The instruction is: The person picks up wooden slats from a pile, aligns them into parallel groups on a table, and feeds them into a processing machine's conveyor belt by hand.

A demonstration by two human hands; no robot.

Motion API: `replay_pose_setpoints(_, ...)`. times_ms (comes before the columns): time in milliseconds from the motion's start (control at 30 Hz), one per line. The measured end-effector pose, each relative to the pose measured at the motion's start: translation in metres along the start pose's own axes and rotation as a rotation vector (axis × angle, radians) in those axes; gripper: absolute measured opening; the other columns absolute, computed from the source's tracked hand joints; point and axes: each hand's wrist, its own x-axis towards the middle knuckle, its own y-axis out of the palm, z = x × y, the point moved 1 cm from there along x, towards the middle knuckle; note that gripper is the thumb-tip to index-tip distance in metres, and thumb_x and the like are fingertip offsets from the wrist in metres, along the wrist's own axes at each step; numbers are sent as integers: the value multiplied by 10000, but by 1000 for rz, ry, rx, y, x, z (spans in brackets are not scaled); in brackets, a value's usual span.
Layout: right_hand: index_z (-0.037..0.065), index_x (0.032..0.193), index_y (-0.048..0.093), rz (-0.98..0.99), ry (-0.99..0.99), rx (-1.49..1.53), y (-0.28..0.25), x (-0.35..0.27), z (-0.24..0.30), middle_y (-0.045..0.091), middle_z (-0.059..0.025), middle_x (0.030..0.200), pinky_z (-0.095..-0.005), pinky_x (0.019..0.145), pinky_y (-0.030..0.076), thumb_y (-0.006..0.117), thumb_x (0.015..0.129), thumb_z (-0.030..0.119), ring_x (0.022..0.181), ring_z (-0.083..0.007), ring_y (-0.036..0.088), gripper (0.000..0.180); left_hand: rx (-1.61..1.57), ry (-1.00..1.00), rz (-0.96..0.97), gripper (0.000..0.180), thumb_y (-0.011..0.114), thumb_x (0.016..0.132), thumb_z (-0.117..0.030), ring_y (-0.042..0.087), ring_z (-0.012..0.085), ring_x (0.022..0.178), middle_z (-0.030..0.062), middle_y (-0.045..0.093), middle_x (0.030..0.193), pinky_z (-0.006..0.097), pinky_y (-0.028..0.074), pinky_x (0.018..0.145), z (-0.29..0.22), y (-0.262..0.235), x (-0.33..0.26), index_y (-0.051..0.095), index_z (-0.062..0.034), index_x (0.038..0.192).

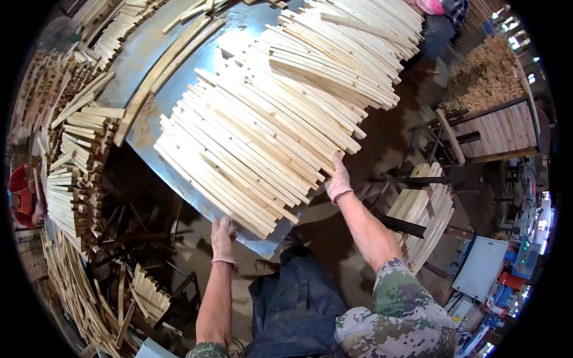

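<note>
"Where are the strips?"

"The pale wooden strips (pixel 239 149) lie in a broad slanting layer on the tabletop (pixel 134 71), just ahead of both grips and spanning the space between them. Their near ends make a ragged line."

"And the left grip (pixel 222 241)?"

"It's gloved, at the near edge of the metal, just left of the closest strip ends. The fingers point forward and sit close together. I see no strip in it, but I can't tell whether it pinches the edge."

"The right grip (pixel 339 181)?"

"Also gloved, farther forward, up against the strip ends at the layer's right side. Thumb and fingers are a little apart there; whether they close on a strip, I can't tell."

"Which step would you call this?"

"My judgement: handling the strips as a layer, with a hand at either side of the near ends. It could be steadying or evening them; one moment can't settle which."

"What would the next move call for?"

"If the ends are to be evened, flat, level pressure from both sides, so that no strip rides up. Mind the loose strips lying crosswise (pixel 322 74), beyond the right grip; a hard shove might make them slide."

"Anything else near?"

"A rack of strips (pixel 421 209) to the right of the right grip, and a larger stack (pixel 68 203) well to the left of the left one."
</note>
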Motion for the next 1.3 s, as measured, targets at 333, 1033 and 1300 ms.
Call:
replay_pose_setpoints(333,-81,1294,627,-81,-31,-28,15,-10,-54,664,-143,1245,-358,1024,484,763,906,563,1115,-204,600,764,-88,92,-132,367,641,999,-428,628,145,779,-3,615,944,343,552,682,11,-13,73,660,-131,1215)
replay_pose_setpoints(1033,60,1254,649,320,-829,-1767,73,14,21,658,-254,1307,-499,982,545,507,1036,306,1146,-426,670,358,122,204,-153,501,583,1046,-407,457,90,727,-52,544,859,270,390,650,-16,3,53,628,-23,1365)
replay_pose_setpoints(1300,-35,1242,664,338,-450,-1669,180,40,28,653,-332,1279,-482,1038,498,568,1000,373,1237,-450,619,484,302,347,-478,584,469,1099,-369,376,361,1493,207,458,1600,411,263,1261,-4,-26,98,460,16,1538)
